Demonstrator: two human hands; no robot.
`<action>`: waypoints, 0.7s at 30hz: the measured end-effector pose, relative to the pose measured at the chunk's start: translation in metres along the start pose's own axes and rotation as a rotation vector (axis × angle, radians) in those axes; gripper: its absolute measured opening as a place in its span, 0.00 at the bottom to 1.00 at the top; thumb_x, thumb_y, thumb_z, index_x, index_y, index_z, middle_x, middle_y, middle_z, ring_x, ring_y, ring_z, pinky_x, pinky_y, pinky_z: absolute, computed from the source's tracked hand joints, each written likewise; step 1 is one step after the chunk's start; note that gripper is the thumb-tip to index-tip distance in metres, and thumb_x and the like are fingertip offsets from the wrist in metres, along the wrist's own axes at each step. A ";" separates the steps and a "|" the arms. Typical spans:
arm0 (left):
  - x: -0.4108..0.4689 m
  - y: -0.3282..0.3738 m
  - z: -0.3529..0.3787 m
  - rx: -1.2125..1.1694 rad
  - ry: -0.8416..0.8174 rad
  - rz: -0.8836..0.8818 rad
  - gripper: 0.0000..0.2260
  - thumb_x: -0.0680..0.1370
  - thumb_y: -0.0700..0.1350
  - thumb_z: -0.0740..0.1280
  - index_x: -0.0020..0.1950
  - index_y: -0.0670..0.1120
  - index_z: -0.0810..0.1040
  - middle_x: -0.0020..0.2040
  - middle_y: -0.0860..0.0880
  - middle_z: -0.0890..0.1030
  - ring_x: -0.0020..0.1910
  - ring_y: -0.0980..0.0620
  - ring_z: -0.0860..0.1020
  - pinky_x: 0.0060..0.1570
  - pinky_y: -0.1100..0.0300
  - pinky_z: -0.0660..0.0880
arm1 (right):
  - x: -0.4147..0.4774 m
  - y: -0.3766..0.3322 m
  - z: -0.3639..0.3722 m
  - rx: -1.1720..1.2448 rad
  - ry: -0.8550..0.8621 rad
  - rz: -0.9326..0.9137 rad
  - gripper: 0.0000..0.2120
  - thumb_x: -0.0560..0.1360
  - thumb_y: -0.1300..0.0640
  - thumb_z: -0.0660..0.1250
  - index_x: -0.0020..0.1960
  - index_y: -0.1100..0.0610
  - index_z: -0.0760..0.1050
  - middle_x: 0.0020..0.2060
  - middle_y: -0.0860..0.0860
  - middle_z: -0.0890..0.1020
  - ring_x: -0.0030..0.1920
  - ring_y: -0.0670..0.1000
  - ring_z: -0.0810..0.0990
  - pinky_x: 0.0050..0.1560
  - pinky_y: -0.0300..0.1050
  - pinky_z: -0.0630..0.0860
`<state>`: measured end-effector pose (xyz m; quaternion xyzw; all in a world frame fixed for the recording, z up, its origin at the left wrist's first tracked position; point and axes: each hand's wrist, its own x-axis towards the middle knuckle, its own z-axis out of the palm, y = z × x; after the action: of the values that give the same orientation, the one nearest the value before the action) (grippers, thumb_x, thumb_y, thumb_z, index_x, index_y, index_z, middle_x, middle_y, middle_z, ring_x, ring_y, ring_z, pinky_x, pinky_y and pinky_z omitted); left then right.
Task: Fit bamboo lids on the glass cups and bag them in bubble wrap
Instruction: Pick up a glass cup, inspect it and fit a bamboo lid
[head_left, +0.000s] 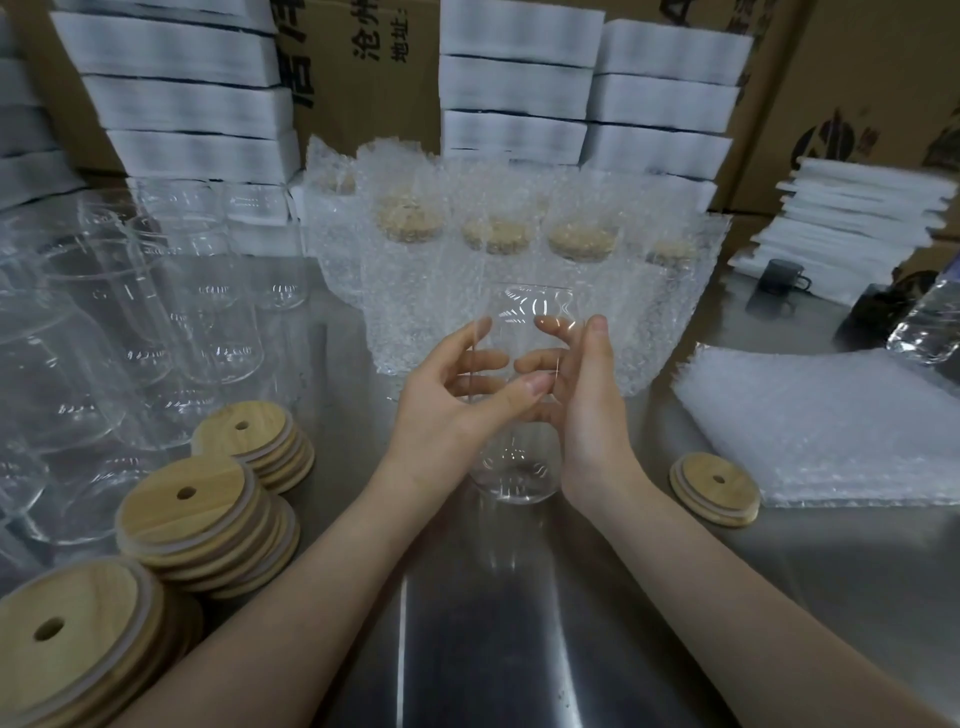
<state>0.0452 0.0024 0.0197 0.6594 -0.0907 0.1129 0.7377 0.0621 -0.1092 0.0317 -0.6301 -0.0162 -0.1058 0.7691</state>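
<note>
A clear glass cup (519, 478) is held tilted above the steel table (519, 623), mouth pointing away, with no lid on it. My left hand (457, 400) wraps its left side and my right hand (587, 405) presses its right side. A single bamboo lid (714, 488) with a small hole lies to the right of the cup. Stacks of bamboo lids (202, 514) sit at the near left. A flat pile of bubble-wrap bags (831, 431) lies at the right. Behind the cup stand several lidded cups in bubble wrap (498, 270).
Many bare glass cups (156, 322) crowd the left of the table. White foam sheet stacks (519, 88) and cardboard boxes (857, 78) line the back. A plastic water bottle (930, 322) and a small dark cup (782, 275) stand at the far right.
</note>
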 end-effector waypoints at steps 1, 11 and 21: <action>0.000 0.000 -0.001 -0.020 -0.015 -0.004 0.30 0.64 0.49 0.76 0.65 0.54 0.74 0.58 0.46 0.81 0.54 0.53 0.82 0.47 0.63 0.78 | 0.000 -0.001 -0.001 0.001 -0.002 0.007 0.22 0.83 0.42 0.45 0.53 0.50 0.76 0.36 0.50 0.75 0.45 0.58 0.76 0.49 0.55 0.70; -0.001 -0.001 -0.006 -0.131 -0.135 -0.042 0.26 0.68 0.47 0.72 0.66 0.51 0.73 0.55 0.47 0.85 0.55 0.49 0.83 0.54 0.53 0.79 | 0.004 -0.002 -0.009 0.013 -0.037 0.045 0.25 0.83 0.41 0.45 0.48 0.48 0.79 0.32 0.48 0.72 0.31 0.45 0.70 0.36 0.42 0.65; 0.001 -0.006 -0.005 -0.249 -0.234 -0.110 0.20 0.71 0.49 0.67 0.64 0.53 0.75 0.65 0.48 0.79 0.66 0.56 0.76 0.64 0.60 0.72 | 0.003 -0.006 -0.009 0.089 -0.014 0.074 0.22 0.84 0.47 0.49 0.45 0.53 0.78 0.31 0.49 0.75 0.28 0.46 0.69 0.33 0.41 0.67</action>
<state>0.0480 0.0072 0.0135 0.5757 -0.1529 -0.0171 0.8031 0.0632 -0.1191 0.0361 -0.5962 -0.0026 -0.0720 0.7996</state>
